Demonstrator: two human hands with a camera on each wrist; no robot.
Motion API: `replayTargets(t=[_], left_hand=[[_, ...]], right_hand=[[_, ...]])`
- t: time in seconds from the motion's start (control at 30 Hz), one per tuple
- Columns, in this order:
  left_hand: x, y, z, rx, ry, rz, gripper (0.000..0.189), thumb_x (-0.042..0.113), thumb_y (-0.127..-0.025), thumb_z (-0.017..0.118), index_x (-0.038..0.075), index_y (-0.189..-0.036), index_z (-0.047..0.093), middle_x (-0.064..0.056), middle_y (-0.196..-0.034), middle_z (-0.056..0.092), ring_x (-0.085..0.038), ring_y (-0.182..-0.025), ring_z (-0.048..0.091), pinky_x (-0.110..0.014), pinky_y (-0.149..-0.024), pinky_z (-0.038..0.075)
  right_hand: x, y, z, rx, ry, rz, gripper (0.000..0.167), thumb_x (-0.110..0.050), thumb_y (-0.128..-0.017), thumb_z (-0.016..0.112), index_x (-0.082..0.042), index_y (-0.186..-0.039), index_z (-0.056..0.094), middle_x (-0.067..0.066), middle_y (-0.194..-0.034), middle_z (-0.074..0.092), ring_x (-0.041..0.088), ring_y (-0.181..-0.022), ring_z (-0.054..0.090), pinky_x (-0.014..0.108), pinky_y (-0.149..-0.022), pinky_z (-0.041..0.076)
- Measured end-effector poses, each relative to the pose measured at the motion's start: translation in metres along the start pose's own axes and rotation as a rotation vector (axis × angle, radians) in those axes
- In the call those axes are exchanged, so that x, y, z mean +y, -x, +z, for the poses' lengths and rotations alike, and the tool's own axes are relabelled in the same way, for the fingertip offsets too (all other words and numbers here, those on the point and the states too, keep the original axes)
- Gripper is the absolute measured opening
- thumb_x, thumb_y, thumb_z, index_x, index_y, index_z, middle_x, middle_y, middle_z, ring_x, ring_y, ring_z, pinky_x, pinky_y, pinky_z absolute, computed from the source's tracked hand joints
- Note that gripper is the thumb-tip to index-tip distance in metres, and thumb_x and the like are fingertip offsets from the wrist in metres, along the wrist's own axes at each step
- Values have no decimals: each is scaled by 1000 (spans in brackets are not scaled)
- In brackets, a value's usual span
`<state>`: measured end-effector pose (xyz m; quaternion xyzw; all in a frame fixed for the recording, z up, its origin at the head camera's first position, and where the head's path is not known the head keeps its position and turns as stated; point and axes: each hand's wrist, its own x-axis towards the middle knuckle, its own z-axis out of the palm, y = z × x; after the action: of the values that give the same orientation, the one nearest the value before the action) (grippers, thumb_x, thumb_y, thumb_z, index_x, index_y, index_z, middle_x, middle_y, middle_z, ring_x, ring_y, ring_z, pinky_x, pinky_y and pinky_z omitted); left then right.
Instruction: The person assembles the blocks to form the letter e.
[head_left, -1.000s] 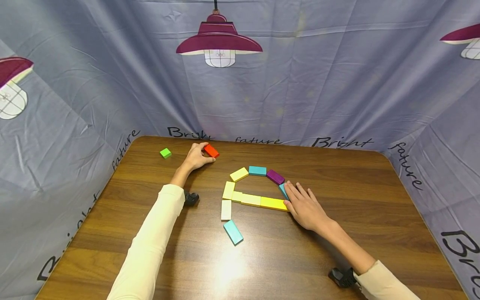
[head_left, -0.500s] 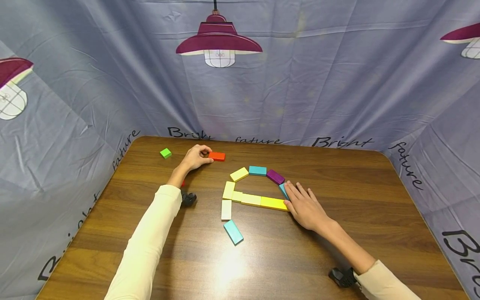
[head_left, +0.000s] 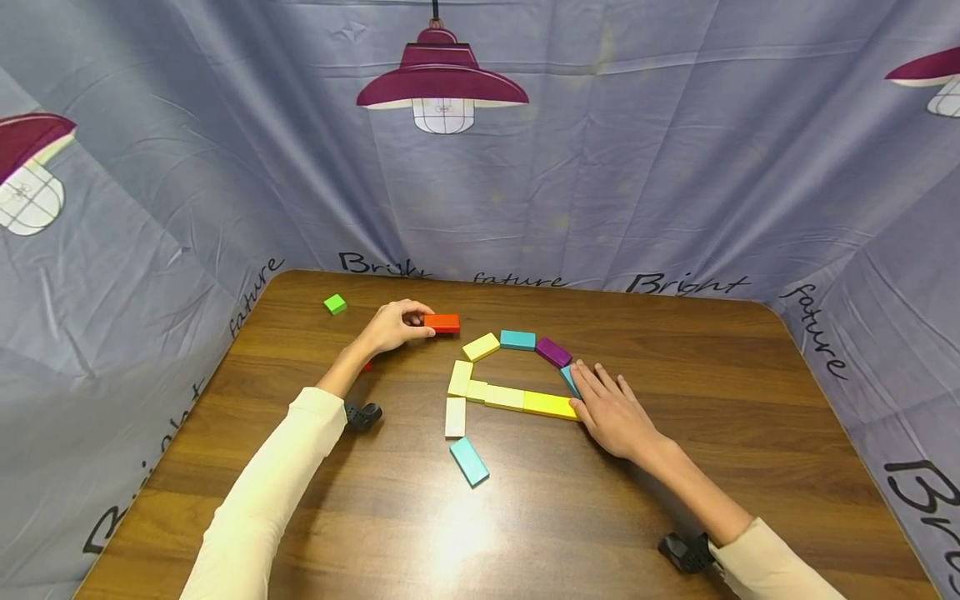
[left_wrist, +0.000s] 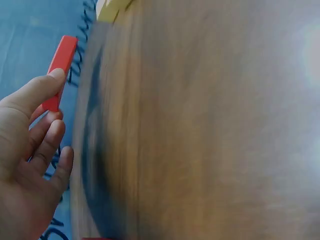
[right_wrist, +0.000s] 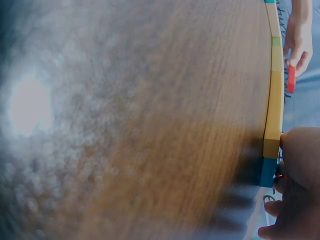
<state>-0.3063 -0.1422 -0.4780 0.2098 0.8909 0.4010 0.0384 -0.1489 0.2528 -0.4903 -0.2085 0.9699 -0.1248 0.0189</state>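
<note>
Between thumb and fingers, my left hand [head_left: 393, 327] pinches a red rectangular block [head_left: 442, 323] by its left end, near the back of the table. The left wrist view shows the same red block [left_wrist: 63, 57] raised, most of it sticking out past the thumb. Spread flat, my right hand [head_left: 615, 417] lies at the right end of the layout, its fingertips over part of a blue block [head_left: 568, 379]. Its thumb is at the end of a bright yellow block [head_left: 550, 405]. A purple block [head_left: 553, 352], a teal block [head_left: 518, 340] and pale yellow blocks [head_left: 481, 347] curve round leftward.
A cream block [head_left: 455, 417] and a turquoise block [head_left: 469, 462] continue the curve toward the front. At the back left lies a small green block [head_left: 335, 304]. A red piece [head_left: 367, 367] shows partly behind the left forearm. Printed curtains surround the wooden table [head_left: 712, 375].
My left hand has moved slightly right and nearer with the red block, which has turned from slanted to lying sideways across the view. The right hand and the laid blocks have stayed put.
</note>
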Motion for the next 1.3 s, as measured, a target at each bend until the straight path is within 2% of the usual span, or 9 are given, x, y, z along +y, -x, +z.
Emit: replayTargets(t=[0.13, 0.33, 0.47, 0.67, 0.9, 1.1, 1.3], left_hand=[[10, 12, 6, 21, 28, 58, 34, 15, -82, 83, 2, -112, 72, -8, -99, 67, -22, -90, 62, -33, -78, 50], [33, 33, 16, 51, 59, 172, 34, 14, -80, 85, 3, -110, 74, -6, -100, 67, -22, -92, 63, -37, -80, 52], [49, 46, 27, 9, 84, 214, 33, 15, -79, 86, 5, -108, 74, -3, -100, 68, -21, -92, 63, -38, -81, 54], [69, 65, 44, -76, 59, 262, 33, 16, -80, 85, 6, -109, 73, -2, -103, 69, -20, -91, 64, -37, -81, 54], [91, 94, 63, -124, 35, 360, 32, 15, -79, 85, 7, -107, 72, 0, -102, 69, -17, -88, 65, -33, -78, 54], [99, 117, 80, -156, 21, 443, 31, 17, -80, 85, 9, -106, 72, 3, -100, 69, -16, -87, 64, -30, -77, 53], [99, 133, 91, -160, -18, 457, 31, 20, -79, 86, 13, -106, 73, 6, -101, 69, -10, -92, 60, -23, -79, 49]], right_hand=[[0, 0, -1, 12, 3, -4, 58, -27, -107, 44, 1, -155, 29, 21, -158, 29, 46, -143, 25, 68, -111, 18], [1, 0, 0, 0, -2, 4, 58, -28, -108, 43, 1, -156, 28, 21, -159, 27, 46, -144, 24, 68, -111, 17], [1, 0, 1, -11, -4, 8, 58, -29, -108, 42, 0, -156, 27, 20, -160, 26, 45, -144, 23, 67, -112, 15], [1, -1, 0, -6, 7, 9, 58, -30, -108, 41, 1, -156, 26, 20, -160, 26, 45, -144, 23, 67, -112, 16], [0, -1, 1, -12, -3, 8, 58, -29, -108, 42, 1, -156, 26, 20, -160, 26, 45, -144, 22, 67, -112, 15], [-1, -1, 1, -17, -4, 12, 59, -29, -108, 41, 0, -156, 25, 19, -160, 25, 45, -145, 21, 67, -112, 14], [0, -1, 2, -23, -4, 17, 59, -29, -108, 41, 0, -157, 25, 19, -160, 25, 44, -145, 21, 67, -112, 14]])
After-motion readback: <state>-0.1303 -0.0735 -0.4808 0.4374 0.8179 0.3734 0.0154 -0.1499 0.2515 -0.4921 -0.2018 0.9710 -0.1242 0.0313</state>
